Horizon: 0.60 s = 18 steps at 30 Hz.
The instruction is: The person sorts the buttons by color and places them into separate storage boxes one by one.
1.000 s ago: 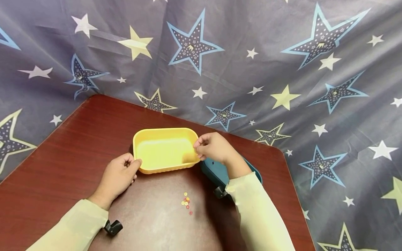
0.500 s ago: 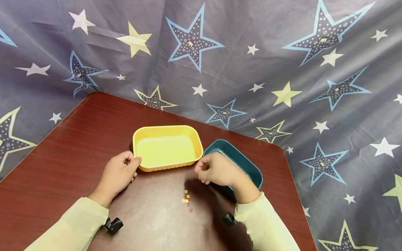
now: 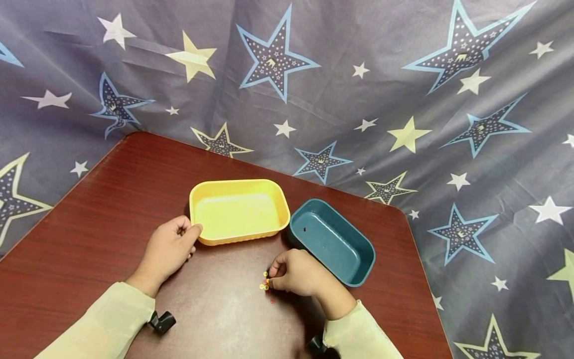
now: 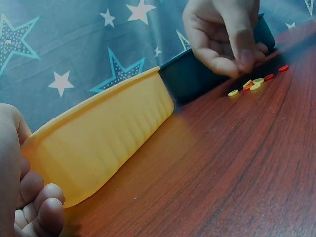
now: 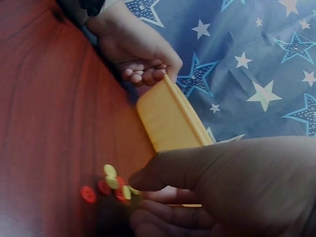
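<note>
My left hand [image 3: 170, 252] pinches the near left corner of the yellow plastic tub [image 3: 239, 240], thumb over the rim and fingers curled outside. Several small yellow and red buttons [image 3: 262, 286] lie in a loose cluster on the table in front of the tub. My right hand [image 3: 298, 273] is low over them from the right, fingers bent and thumb apart from the forefinger. In the right wrist view its fingertips [image 5: 140, 180] are right at the yellow buttons [image 5: 110, 171]. Past the right hand stands a dark teal tub [image 3: 329, 234], its inside showing one small dark red piece.
Both tubs stand on a reddish-brown table [image 3: 148, 169], the teal one angled against the yellow tub's right end. A star-patterned cloth [image 3: 341, 119] hangs behind the table. A black wrist camera [image 3: 162, 323] sits under the left sleeve.
My right hand has left the yellow tub's right rim and come down toward me to the buttons, uncovering the teal tub. The left hand stays on the yellow tub's corner.
</note>
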### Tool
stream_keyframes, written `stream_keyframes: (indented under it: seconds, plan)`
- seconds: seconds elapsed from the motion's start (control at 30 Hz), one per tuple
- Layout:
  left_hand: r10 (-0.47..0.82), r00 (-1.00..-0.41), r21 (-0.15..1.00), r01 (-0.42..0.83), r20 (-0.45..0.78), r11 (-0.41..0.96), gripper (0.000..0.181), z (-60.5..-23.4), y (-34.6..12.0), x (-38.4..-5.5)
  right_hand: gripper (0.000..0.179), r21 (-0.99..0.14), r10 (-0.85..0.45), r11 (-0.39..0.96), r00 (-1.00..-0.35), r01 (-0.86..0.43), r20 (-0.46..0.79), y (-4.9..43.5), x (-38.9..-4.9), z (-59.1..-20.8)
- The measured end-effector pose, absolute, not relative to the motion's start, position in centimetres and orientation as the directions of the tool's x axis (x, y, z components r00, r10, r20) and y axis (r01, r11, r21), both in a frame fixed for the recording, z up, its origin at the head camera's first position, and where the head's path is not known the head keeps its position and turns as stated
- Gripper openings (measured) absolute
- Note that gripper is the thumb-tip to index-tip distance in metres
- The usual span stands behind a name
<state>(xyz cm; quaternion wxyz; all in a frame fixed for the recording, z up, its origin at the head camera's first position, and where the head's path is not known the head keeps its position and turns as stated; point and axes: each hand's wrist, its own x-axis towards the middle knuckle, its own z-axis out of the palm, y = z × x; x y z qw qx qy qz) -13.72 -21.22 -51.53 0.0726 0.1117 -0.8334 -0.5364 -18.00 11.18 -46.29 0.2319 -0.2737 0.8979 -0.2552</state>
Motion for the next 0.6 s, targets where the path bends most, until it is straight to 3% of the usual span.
stream_keyframes:
  seconds: [0.6]
  plan:
    - [-0.267,-0.964,0.906,-0.112,0.001,0.407,0.038,-51.9,-21.2,-13.8,0.018,-0.509,-0.612,0.729,-0.768,-0.458,-0.186,10.9,-17.5,-47.7]
